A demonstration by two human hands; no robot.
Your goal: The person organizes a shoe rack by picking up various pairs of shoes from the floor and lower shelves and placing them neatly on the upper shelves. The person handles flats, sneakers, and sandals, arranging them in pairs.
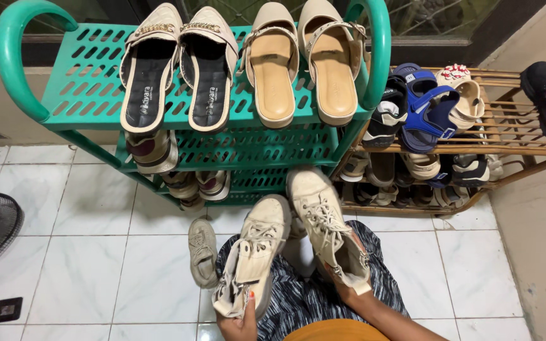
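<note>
Above the white tiled floor [96, 252], in front of the green rack [96, 88], we hold two cream lace-up boots. Our left hand [238, 322] is closed round the heel of the left boot [254, 252]; our right hand [342, 287] grips the right boot [323, 221] from beneath, toe toward the rack. A small shoe [203, 251] lies on the floor just beside the left boot.

White tiled floor [96, 252], green shoe rack [235, 145], seemingly dark window [424, 19]
</note>
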